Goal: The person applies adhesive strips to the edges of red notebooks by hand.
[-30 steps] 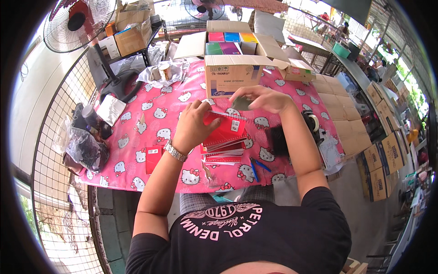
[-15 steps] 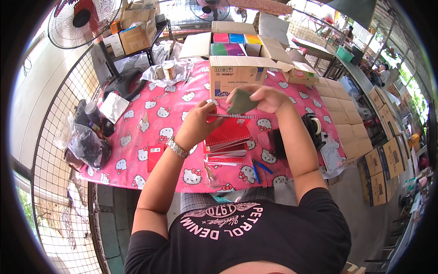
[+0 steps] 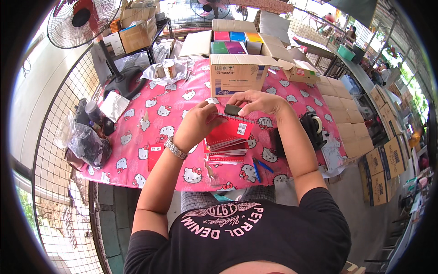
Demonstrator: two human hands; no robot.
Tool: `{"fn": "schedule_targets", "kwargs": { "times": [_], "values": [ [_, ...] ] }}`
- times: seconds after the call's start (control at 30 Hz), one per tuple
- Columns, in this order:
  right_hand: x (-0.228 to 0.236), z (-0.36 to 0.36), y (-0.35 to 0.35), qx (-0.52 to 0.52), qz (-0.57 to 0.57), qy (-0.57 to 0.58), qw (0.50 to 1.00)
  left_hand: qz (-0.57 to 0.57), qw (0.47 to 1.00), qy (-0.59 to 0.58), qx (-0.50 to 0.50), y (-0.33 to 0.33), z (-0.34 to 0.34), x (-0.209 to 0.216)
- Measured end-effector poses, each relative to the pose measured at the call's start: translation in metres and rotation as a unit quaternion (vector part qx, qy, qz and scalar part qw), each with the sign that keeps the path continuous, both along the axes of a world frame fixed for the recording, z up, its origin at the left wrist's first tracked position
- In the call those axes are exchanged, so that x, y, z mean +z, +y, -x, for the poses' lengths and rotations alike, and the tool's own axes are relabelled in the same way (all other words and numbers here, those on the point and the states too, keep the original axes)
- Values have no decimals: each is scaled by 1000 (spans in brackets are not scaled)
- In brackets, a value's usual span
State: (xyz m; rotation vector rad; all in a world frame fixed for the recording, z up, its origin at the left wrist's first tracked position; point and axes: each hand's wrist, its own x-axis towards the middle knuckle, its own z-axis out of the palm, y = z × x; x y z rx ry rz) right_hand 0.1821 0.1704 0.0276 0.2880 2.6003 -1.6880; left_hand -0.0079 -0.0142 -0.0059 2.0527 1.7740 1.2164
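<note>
A red spiral notebook [image 3: 230, 130] lies on top of a stack of red spiral notebooks [image 3: 226, 152] in front of me. My left hand [image 3: 199, 119] is closed at the left end of its wire binding, the fingertips partly hidden. Pinched in my right hand [image 3: 262, 103] is a small, flat, dark green piece [image 3: 232, 110], its material unclear. It sits at the wire spiral along the notebook's far edge. Blue-handled pliers [image 3: 257, 172] rest just right of the stack.
Beyond my hands stands an open cardboard box [image 3: 237, 80] holding colourful notebooks. A tape dispenser [image 3: 315, 125] is to the right, a single red notebook [image 3: 155, 157] to the left. Plastic bags [image 3: 89, 146] and a standing fan [image 3: 119, 82] occupy the left side of the patterned pink tablecloth [image 3: 150, 114].
My right hand has come down and slightly left, bringing the dark green piece onto the wire binding. The top notebook's cover now shows flatter. My left hand stays at the binding.
</note>
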Motion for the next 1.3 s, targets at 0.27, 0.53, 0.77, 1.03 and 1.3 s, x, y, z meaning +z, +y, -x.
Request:
{"fn": "schedule_targets", "kwargs": {
  "times": [0.27, 0.53, 0.77, 1.03, 1.3],
  "values": [
    [-11, 6, 2, 31, 259, 150, 954, 3, 999, -23, -24, -4, 3, 10],
    [-1, 12, -13, 96, 315, 179, 927, 37, 997, -60, -14, -6, 7, 5],
    [-129, -2, 22, -325, -217, -6, 920, 5, 994, -110, 19, -6, 7, -3],
    [-303, -94, -107, -412, -460, -12, 787, 27, 980, -165, 106, -9, 0, -24],
    [-244, -121, -147, -546, -331, 122, 760, 1, 982, -166, 91, -6, -3, -28]
  ]
}}
